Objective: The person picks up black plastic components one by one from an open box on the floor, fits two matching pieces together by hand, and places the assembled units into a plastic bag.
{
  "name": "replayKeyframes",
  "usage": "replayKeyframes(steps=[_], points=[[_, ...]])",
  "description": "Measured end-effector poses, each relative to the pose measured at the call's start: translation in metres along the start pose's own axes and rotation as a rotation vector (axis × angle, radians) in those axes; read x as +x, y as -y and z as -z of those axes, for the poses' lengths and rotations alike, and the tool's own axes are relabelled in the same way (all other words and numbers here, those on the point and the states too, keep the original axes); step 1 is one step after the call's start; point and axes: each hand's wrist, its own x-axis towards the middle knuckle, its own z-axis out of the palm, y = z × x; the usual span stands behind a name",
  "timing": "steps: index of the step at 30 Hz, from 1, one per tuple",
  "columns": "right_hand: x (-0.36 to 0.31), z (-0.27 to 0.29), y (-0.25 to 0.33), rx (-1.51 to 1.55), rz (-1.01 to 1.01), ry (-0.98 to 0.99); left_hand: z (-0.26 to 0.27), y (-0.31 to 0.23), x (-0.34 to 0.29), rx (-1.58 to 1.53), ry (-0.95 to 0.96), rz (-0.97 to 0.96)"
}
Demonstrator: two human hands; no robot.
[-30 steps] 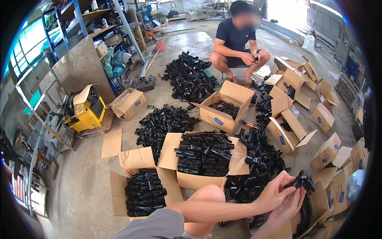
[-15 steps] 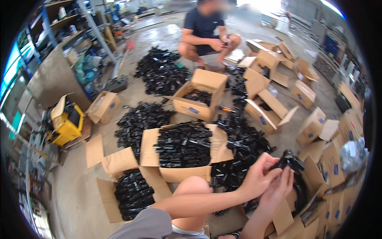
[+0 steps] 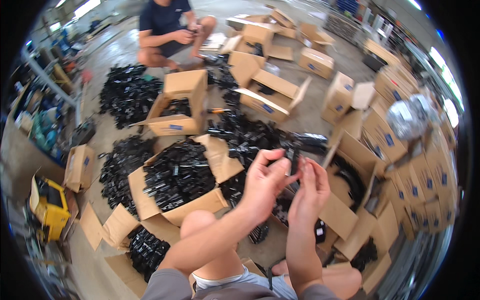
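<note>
Both of my hands are raised in front of me, close together. My left hand point(image 3: 266, 181) pinches a small black part point(image 3: 292, 156) between thumb and fingers. On the part's other side, the fingertips of my right hand point(image 3: 309, 187) close against it. Its exact kind is hard to make out, as fingers cover much of it and similar dark parts lie behind. Below and left of my hands stands an open carton point(image 3: 195, 212) heaped with black parts point(image 3: 180, 172). A carton point(image 3: 367, 167) holding curved black pieces point(image 3: 350, 182) is to the right of my right hand.
Loose piles of black parts point(image 3: 127, 95) cover the floor ahead. Another open carton point(image 3: 175, 125) sits among them, near a squatting person point(image 3: 167, 30) handling something small. Stacked cartons point(image 3: 420, 185) and a clear plastic bag point(image 3: 410, 117) line the right. A yellow container point(image 3: 50, 205) stands at left.
The view has swung to the right, so the piles and the other person appear farther left. My hands still hold the black part together, and more of the right-hand cartons shows.
</note>
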Motion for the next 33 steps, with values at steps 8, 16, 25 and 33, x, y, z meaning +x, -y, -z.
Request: replayKeyframes(steps=[8, 16, 25, 33], points=[[-0.002, 0.016, 0.026, -0.14, 0.153, -0.016, -0.005, -0.013, 0.002, -0.255, 0.176, 0.149], [-0.009, 0.007, 0.031, -0.263, 0.302, 0.064, 0.004, -0.023, 0.001, -0.288, 0.25, 0.142], [0.045, 0.011, 0.111, -1.149, 0.567, 0.45, -0.011, 0.006, -0.006, 0.058, 0.217, 0.105], [0.038, 0.193, 0.154, -1.347, 0.179, 0.143, -0.023, 0.034, -0.032, 0.711, 0.164, 0.262]])
